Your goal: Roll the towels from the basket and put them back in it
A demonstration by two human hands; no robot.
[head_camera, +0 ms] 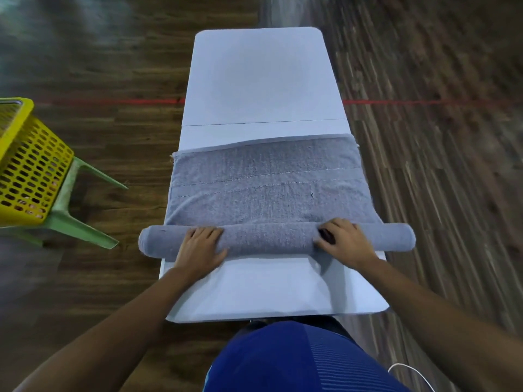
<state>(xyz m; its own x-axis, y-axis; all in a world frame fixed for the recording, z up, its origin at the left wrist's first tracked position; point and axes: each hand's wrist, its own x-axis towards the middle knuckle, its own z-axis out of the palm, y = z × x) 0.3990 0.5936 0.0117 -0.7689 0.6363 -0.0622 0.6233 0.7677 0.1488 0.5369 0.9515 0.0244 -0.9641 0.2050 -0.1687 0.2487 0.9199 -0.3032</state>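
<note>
Left hand (199, 246): fingers bent over the top of the roll (268, 239), thumb on its near side, palm resting on the cloth. It grips the roll left of centre.
Right hand (343, 241): same hold, right of centre. Fingers curl over the roll's far side and the thumb points inward along the near side.

Both forearms reach up from the lower corners of the frame and converge on the roll, wrists just above the near strip of the table (263, 80).

Towel (268, 188): grey, at frame centre, near half wound into a tube lying crosswise. Both tube ends overhang the table's sides. The far half lies flat, as wide as the tabletop.

Basket (31, 171): yellow, perforated, at the left edge of the frame, set on a green stool (82, 227), well apart from the table. Its contents cannot be made out.

Count: two hands, one towel, one basket, one stool, one table. A red line (424, 102) crosses the wooden floor (127, 66) and passes under the table.
</note>
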